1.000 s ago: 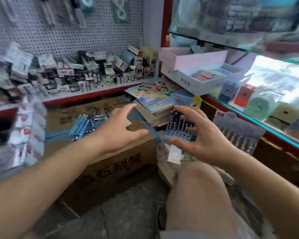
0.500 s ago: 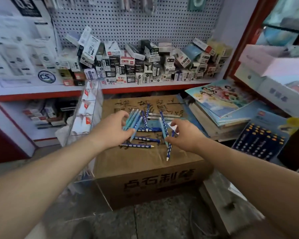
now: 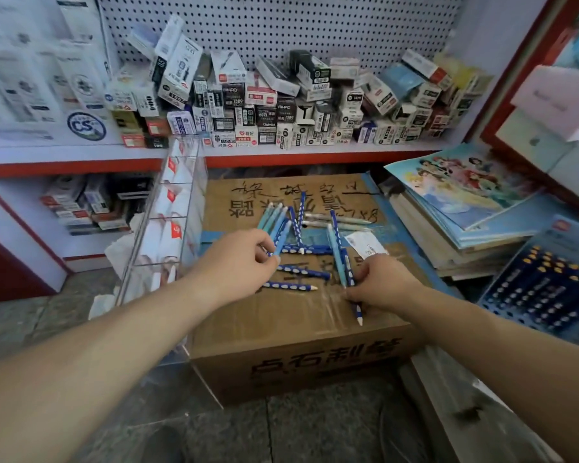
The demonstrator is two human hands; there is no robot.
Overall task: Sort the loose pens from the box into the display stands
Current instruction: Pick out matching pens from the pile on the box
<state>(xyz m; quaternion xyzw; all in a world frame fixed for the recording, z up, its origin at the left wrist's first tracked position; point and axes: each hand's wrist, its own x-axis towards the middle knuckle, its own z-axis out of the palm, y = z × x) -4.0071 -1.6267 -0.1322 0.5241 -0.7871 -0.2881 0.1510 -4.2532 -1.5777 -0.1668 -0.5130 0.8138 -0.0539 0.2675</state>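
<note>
Several loose blue pens (image 3: 302, 271) lie scattered on top of a closed cardboard box (image 3: 298, 332); some are dark blue with white dots, some light blue. My left hand (image 3: 238, 262) sits at the left of the pile and pinches light blue pens (image 3: 279, 233) by their near ends. My right hand (image 3: 381, 282) is at the right of the pile, its fingers curled round a few pens (image 3: 343, 262) that stick out above and below it. A clear acrylic display stand (image 3: 168, 222) with tiered pockets stands against the box's left side.
A shelf (image 3: 315, 155) behind the box carries many small pen boxes under a pegboard. Stacked picture books (image 3: 462, 208) lie right of the box, and a blue card of pens (image 3: 542, 282) sits further right. Grey floor lies in front.
The view swung left from the books to the box. Both hands came down onto the pen pile and closed on pens.
</note>
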